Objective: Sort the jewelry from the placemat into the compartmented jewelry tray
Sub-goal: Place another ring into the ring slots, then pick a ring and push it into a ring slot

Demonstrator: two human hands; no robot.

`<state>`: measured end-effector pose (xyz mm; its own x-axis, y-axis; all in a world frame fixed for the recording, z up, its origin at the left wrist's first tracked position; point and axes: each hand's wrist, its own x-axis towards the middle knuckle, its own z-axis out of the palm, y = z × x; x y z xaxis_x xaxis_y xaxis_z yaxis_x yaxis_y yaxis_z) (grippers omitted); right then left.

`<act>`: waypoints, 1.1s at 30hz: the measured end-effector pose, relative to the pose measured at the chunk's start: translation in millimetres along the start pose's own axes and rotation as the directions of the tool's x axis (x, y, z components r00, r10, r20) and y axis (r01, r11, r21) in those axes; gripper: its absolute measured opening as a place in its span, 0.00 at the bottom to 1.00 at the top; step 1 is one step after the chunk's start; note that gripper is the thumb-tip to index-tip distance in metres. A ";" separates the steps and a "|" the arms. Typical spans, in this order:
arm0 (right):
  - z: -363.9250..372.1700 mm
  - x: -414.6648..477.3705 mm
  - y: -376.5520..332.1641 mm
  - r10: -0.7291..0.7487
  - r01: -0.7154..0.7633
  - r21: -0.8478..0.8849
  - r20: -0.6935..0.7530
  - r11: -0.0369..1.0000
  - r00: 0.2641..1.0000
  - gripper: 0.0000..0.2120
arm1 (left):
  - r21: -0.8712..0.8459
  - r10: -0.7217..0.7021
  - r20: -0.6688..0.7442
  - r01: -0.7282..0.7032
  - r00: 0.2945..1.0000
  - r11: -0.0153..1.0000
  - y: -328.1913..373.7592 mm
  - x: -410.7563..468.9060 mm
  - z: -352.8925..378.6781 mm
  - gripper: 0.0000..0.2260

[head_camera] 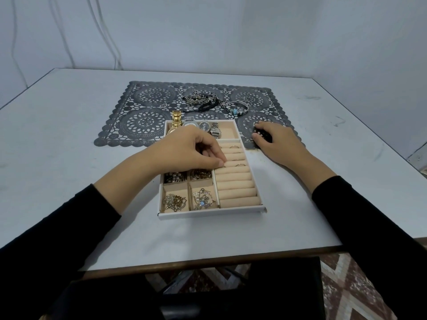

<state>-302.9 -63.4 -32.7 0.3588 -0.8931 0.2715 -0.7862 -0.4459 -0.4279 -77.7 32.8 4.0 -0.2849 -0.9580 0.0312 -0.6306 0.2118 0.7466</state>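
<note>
Farther back, bracelets (238, 107) lie on the placemat (138, 125) beyond the tray (208, 214), nearest the right hand (277, 139); its curled fingers' hold is unclear.

Person at the table, 2 arms in view. Left sleeve (57, 227): black, long, plain matte fabric, fitting close to the arm, with a simple straight cuff that ends partway up the forearm. Right sleeve (369, 215): same black fabric, same plain cuff, also stopping short of the wrist. Left hand (191, 148) and right hand (277, 142) bare below the cuffs.
</note>
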 end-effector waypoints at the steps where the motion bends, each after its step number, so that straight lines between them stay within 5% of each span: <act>1: 0.3 0.1 -0.1 0.001 -0.001 0.005 0.001 1.000 1.000 0.15 | -0.004 -0.003 0.001 0.003 1.000 1.000 -0.1 0.3 -0.1 0.03; 7: 2.4 4.6 4.6 0.052 -0.052 0.051 -0.006 0.997 0.999 0.16 | -0.044 0.057 -0.044 -0.059 0.997 0.997 0.0 -2.4 -2.0 0.04; 10: 3.2 9.4 8.2 0.051 -0.049 0.074 -0.021 0.996 0.998 0.15 | -0.130 0.045 -0.213 -0.074 0.976 0.989 -4.5 0.0 -16.4 0.04; 14: 4.3 20.8 8.9 0.034 -0.026 0.084 -0.100 0.996 0.994 0.14 | -0.241 -0.088 -0.476 -0.034 0.875 0.970 -30.1 9.5 -42.6 0.04; 19: 11.4 47.7 11.0 0.056 -0.041 0.099 -0.147 0.994 0.988 0.14 | -0.084 -0.119 -0.691 0.084 0.713 0.993 -82.1 26.2 -70.0 0.05; 25: 17.9 85.6 25.1 0.146 -0.135 0.081 -0.155 0.988 0.977 0.14 | 0.164 -0.082 -0.696 0.270 0.713 0.949 -123.3 43.8 -95.0 0.09; 33: 23.4 127.1 39.6 0.165 -0.154 0.088 -0.139 0.984 0.976 0.14 | 0.264 -0.053 -0.654 0.293 0.754 0.919 -143.6 75.3 -116.0 0.10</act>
<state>-276.7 -196.0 -35.3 0.1502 -0.9374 0.3142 -0.7846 -0.3064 -0.5390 75.2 -92.2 -23.8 0.2908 -0.8602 0.4188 -0.8536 -0.0355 0.5198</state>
